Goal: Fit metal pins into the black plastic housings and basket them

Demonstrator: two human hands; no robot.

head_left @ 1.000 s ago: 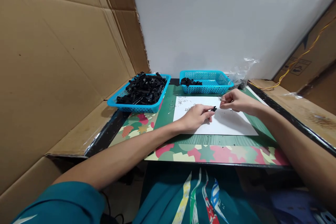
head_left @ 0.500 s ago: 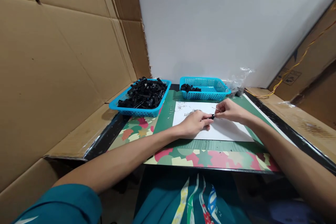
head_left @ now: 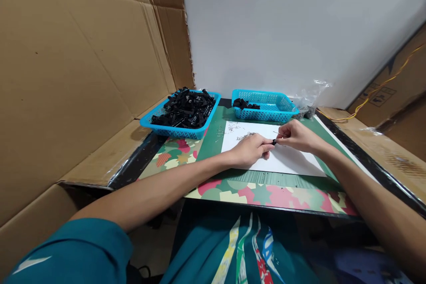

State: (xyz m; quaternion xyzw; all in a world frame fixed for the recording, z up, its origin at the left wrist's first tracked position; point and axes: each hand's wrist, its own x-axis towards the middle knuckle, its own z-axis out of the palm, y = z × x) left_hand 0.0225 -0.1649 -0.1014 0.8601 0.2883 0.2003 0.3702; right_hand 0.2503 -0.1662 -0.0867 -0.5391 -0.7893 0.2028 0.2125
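Over a white sheet [head_left: 289, 159], my left hand [head_left: 250, 150] pinches a small black part [head_left: 274, 142] between thumb and fingers. My right hand [head_left: 296, 136] is closed at the other side of that part, with a thin metal pin [head_left: 279, 133] sticking out from its fingers to the left. Whether the right fingertips also touch the black part is too small to tell. A pile of tiny metal pieces [head_left: 246, 136] lies on the sheet just behind my left hand, and more are scattered toward its back left corner.
A blue basket [head_left: 196, 133] heaped with black parts stands at the left. Another blue basket [head_left: 279, 116] at the back holds a few black parts. Beside it sits a clear plastic bag [head_left: 311, 100]. Cardboard walls flank the table.
The view has tilted down and shifted slightly, so the whole scene sits higher in the picture. Both hands keep their hold, with only small finger movement.
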